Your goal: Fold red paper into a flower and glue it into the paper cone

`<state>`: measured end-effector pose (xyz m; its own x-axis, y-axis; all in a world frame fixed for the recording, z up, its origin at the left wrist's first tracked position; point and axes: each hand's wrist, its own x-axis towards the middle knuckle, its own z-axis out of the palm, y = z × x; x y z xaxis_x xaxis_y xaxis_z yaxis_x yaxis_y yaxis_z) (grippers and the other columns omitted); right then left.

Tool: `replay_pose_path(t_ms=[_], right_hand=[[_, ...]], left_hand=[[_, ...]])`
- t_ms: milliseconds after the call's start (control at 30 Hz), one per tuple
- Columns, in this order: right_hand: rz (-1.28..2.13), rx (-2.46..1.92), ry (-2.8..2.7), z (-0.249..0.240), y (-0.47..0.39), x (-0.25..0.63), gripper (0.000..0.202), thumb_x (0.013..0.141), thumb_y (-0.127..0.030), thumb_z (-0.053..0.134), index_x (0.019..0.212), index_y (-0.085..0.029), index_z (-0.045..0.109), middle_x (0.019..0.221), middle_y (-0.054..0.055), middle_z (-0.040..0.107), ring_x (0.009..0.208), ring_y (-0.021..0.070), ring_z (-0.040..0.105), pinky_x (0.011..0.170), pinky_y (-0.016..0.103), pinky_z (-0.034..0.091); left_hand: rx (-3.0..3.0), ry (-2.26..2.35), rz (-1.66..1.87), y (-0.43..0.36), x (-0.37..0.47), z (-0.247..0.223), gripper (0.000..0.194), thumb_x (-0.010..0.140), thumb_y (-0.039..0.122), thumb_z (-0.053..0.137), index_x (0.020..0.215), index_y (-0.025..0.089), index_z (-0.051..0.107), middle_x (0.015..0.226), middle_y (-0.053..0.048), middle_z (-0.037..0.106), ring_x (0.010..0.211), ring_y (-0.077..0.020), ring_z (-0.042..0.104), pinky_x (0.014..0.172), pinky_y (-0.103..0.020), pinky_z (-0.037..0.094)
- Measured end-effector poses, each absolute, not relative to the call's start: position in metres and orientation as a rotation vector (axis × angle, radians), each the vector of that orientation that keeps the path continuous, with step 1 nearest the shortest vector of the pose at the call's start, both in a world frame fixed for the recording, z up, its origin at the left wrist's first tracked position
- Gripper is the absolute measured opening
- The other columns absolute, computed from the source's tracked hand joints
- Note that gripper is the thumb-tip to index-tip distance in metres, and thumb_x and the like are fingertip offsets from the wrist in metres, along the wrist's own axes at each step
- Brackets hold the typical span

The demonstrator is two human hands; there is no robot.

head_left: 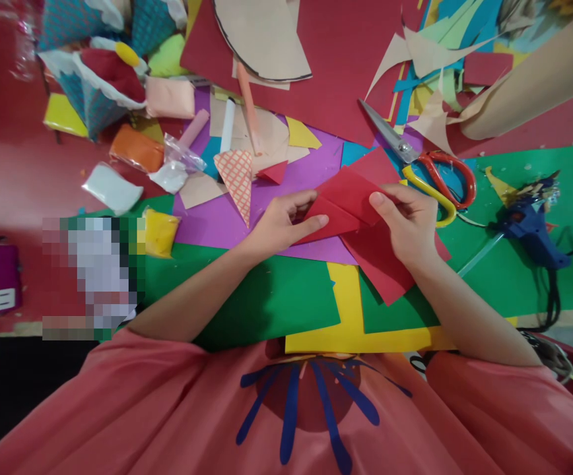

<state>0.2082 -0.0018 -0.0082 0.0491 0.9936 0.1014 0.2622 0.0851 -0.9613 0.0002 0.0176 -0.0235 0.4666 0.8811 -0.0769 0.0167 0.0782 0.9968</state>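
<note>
Both hands hold a creased piece of red paper (342, 198) above the cluttered table. My left hand (286, 224) pinches its left side, with the thumb on top. At the paper's right side my right hand (408, 214) grips it between thumb and fingers. Under it lies another red sheet (385, 264), partly covered by the held piece and my right hand. Scissors (410, 155) with red and yellow handles rest just beyond my right hand. A small cone (237, 178) with an orange lattice pattern lies beyond my left hand.
A blue glue gun (531, 224) lies at the right with its cord trailing. Blue patterned cones (93, 86) and several clay packets (138, 148) crowd the far left. Beige paper scraps (430, 53) and a rolled beige sheet (529, 79) occupy the far right. Green sheets (247, 290) cover the near side.
</note>
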Motion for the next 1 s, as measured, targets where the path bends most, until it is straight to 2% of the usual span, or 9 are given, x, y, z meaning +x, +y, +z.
replay_pose_path(t_ms=[133, 267, 367, 500, 600, 667, 733, 833, 1000], right_hand=[[1.078, -1.291, -1.321, -0.0152, 0.0003, 0.2104, 0.024, 0.080, -0.049, 0.071, 0.080, -0.026, 0.074, 0.077, -0.002, 0.072, 0.072, 0.0146, 0.065, 0.063, 0.028, 0.056], [1.134, -1.262, -1.316, -0.0179, 0.0001, 0.2101, 0.022, 0.080, -0.048, 0.072, 0.083, -0.026, 0.074, 0.082, -0.002, 0.074, 0.075, 0.0143, 0.067, 0.067, 0.028, 0.058], [1.113, -1.231, -1.376, -0.0181, 0.0002, 0.2091, 0.025, 0.082, -0.048, 0.069, 0.093, -0.026, 0.073, 0.091, -0.001, 0.075, 0.082, 0.0152, 0.070, 0.072, 0.029, 0.061], [0.927, -1.203, -1.568, -0.0170, -0.0005, 0.2091, 0.026, 0.089, -0.041, 0.064, 0.111, -0.028, 0.068, 0.109, 0.001, 0.073, 0.098, 0.0182, 0.070, 0.084, 0.035, 0.061], [0.693, -1.217, -1.740, -0.0134, -0.0019, 0.2104, 0.021, 0.094, -0.037, 0.056, 0.107, -0.029, 0.069, 0.121, 0.003, 0.069, 0.113, 0.0224, 0.065, 0.096, 0.043, 0.056], [0.612, -1.205, -1.858, -0.0107, -0.0029, 0.2113, 0.025, 0.097, -0.037, 0.048, 0.105, -0.029, 0.071, 0.126, 0.004, 0.068, 0.119, 0.0246, 0.063, 0.103, 0.048, 0.051], [0.599, -1.131, -1.954, -0.0092, -0.0037, 0.2116, 0.028, 0.097, -0.041, 0.048, 0.110, -0.028, 0.070, 0.126, 0.006, 0.068, 0.120, 0.0263, 0.063, 0.104, 0.050, 0.049], [0.603, -1.044, -2.043, -0.0096, -0.0048, 0.2103, 0.038, 0.089, -0.047, 0.060, 0.121, -0.025, 0.065, 0.123, 0.008, 0.071, 0.116, 0.0276, 0.065, 0.101, 0.050, 0.051], [0.638, -1.079, -2.033, -0.0104, -0.0073, 0.2077, 0.038, 0.088, -0.042, 0.064, 0.122, -0.024, 0.064, 0.118, 0.007, 0.074, 0.109, 0.0245, 0.069, 0.095, 0.042, 0.056]], left_hand=[[1.341, 0.861, 0.673, 0.0212, -0.0046, -0.0204, 0.039, 0.073, 0.054, 0.074, 0.077, 0.015, 0.070, 0.075, -0.001, 0.069, 0.071, -0.0146, 0.063, 0.063, -0.024, 0.050], [1.316, 0.846, 0.631, 0.0205, -0.0052, -0.0208, 0.040, 0.072, 0.054, 0.074, 0.077, 0.015, 0.070, 0.069, 0.000, 0.066, 0.064, -0.0125, 0.059, 0.058, -0.024, 0.048], [1.310, 0.868, 0.613, 0.0185, -0.0037, -0.0205, 0.042, 0.071, 0.056, 0.074, 0.076, 0.015, 0.069, 0.069, 0.000, 0.065, 0.064, -0.0121, 0.059, 0.058, -0.024, 0.048], [1.310, 0.905, 0.608, 0.0164, -0.0027, -0.0196, 0.047, 0.070, 0.060, 0.073, 0.076, 0.014, 0.069, 0.072, -0.001, 0.067, 0.066, -0.0136, 0.060, 0.059, -0.025, 0.048], [1.311, 0.902, 0.650, 0.0159, -0.0022, -0.0193, 0.047, 0.071, 0.060, 0.073, 0.077, 0.014, 0.070, 0.074, -0.002, 0.068, 0.067, -0.0139, 0.061, 0.061, -0.025, 0.050], [1.315, 0.896, 0.685, 0.0158, -0.0016, -0.0192, 0.046, 0.072, 0.059, 0.072, 0.079, 0.014, 0.071, 0.075, -0.002, 0.070, 0.068, -0.0139, 0.062, 0.062, -0.026, 0.052], [1.327, 0.889, 0.725, 0.0158, -0.0009, -0.0193, 0.044, 0.074, 0.058, 0.071, 0.082, 0.015, 0.072, 0.077, -0.002, 0.071, 0.069, -0.0135, 0.063, 0.063, -0.025, 0.052], [1.355, 0.875, 0.792, 0.0154, 0.0001, -0.0202, 0.041, 0.077, 0.057, 0.070, 0.081, 0.015, 0.072, 0.078, -0.002, 0.071, 0.068, -0.0128, 0.064, 0.063, -0.024, 0.053], [1.393, 0.880, 0.859, 0.0135, 0.0023, -0.0230, 0.042, 0.078, 0.057, 0.068, 0.082, 0.016, 0.071, 0.079, -0.002, 0.072, 0.070, -0.0131, 0.066, 0.064, -0.024, 0.054]])
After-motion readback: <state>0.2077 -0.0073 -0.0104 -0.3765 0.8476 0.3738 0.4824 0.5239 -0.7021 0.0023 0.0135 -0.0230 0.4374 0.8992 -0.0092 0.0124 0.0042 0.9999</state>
